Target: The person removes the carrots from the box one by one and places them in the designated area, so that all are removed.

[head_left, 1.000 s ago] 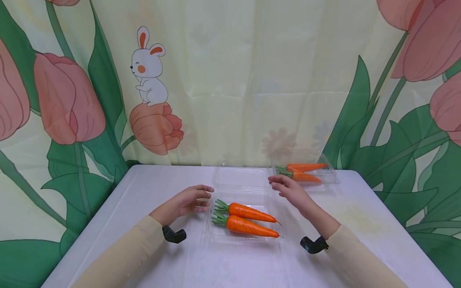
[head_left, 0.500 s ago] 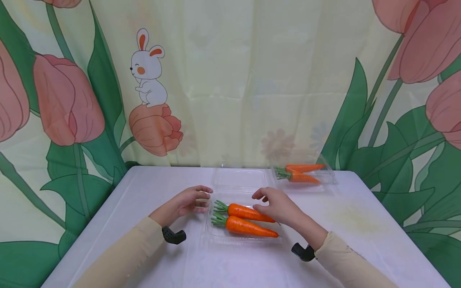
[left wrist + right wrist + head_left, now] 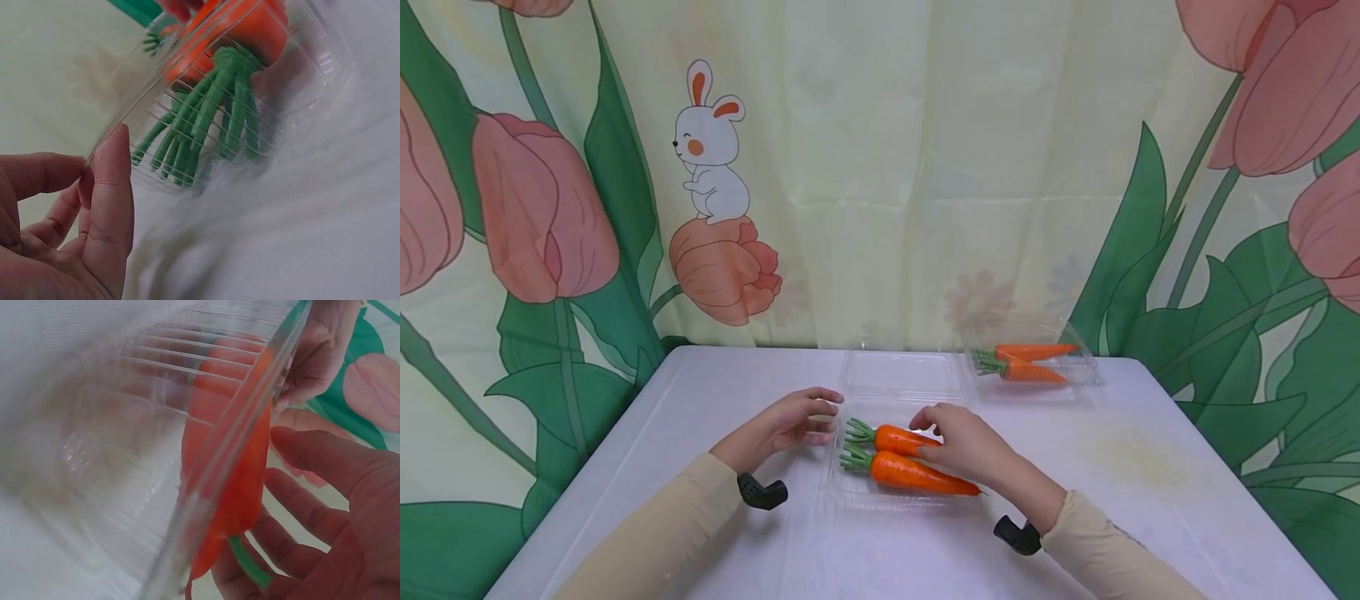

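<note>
Two orange toy carrots with green tops, the rear carrot (image 3: 895,439) and the front carrot (image 3: 917,475), lie side by side in a clear hinged container (image 3: 850,493) whose lid stands back. The left hand (image 3: 790,421) is at its left side; in the left wrist view that hand (image 3: 69,231) pinches the clear rim between thumb and fingers. Over the rear carrot's narrow end is the right hand (image 3: 973,446), thumb and fingers apart on either side. In the right wrist view the right hand (image 3: 369,519) has fingertips close to the orange surface; contact is hard to tell.
Behind on the right, a second clear container (image 3: 1086,367) holds two more carrots (image 3: 1033,371). A printed curtain (image 3: 865,208) hangs along the back edge of the white table (image 3: 722,533).
The right hand has come left and down from beside the second container to the rear carrot, its fingers now more bent. The left hand and the carrots have stayed in place.
</note>
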Tool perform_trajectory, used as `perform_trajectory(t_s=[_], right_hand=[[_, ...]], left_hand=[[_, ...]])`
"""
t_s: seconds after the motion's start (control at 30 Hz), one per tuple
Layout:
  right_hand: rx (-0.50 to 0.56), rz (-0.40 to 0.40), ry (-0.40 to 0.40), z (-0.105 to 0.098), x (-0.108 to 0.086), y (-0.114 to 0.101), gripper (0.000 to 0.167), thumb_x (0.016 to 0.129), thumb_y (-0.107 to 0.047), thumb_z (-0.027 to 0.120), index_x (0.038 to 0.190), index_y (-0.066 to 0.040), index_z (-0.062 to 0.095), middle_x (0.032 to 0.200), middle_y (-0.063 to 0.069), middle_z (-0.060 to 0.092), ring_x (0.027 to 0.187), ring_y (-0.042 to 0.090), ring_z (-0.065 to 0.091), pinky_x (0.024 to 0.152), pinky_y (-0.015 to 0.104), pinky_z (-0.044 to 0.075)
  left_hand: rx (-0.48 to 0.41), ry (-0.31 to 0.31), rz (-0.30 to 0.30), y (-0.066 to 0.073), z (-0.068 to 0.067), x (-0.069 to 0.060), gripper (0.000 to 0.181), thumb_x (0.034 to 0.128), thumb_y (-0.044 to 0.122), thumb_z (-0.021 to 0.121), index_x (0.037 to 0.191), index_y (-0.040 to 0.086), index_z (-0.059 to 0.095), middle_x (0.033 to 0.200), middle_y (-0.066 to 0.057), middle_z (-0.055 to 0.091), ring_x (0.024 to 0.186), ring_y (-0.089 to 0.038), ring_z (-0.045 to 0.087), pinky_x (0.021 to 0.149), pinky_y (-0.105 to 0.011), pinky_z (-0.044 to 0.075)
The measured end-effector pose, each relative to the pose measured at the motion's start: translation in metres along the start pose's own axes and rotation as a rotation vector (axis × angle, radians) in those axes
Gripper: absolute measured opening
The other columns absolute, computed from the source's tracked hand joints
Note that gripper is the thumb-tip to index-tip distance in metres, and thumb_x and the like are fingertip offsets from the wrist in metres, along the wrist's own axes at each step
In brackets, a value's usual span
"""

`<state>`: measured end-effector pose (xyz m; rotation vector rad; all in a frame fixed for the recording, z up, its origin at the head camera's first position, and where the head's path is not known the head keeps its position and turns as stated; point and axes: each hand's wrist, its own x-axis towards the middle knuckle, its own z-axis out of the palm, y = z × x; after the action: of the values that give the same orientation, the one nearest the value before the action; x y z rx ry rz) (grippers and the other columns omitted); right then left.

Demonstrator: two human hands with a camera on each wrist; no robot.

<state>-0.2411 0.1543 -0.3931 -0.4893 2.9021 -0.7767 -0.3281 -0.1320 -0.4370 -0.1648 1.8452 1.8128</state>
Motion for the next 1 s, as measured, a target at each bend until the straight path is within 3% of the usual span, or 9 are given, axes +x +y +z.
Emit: perform_trajectory(t_s=[0.43,1.0], right_hand=[[-0.093,-0.017,-0.006,0.0058,0.0019,-0.0044,0.026,0.086,-0.012,0.081,0.11,-0.018,0.074,0.105,-0.002,0.071,0.095,0.019,0.062,0.093,0.044,0.058],[-0.192,-0.032,0.013,0.009,0.0027,-0.0024,0.031,0.084,-0.008,0.082,0.113,-0.012,0.075,0.099,0.001,0.073,0.085,0.018,0.061,0.084,0.043,0.059]], left_hand=[[-0.016,-0.003,0.0,-0.0014,-0.0012,0.0014,0.032,0.1013,0.01,0.061,0.132,0.007,0.056,0.109,-0.009,0.058,0.079,-0.017,0.062,0.067,-0.028,0.064],[-0.02,-0.006,-0.001,-0.0021,-0.0017,0.0007,0.032,0.1011,0.011,0.061,0.133,0.008,0.056,0.109,-0.01,0.058,0.079,-0.018,0.063,0.068,-0.028,0.064]])
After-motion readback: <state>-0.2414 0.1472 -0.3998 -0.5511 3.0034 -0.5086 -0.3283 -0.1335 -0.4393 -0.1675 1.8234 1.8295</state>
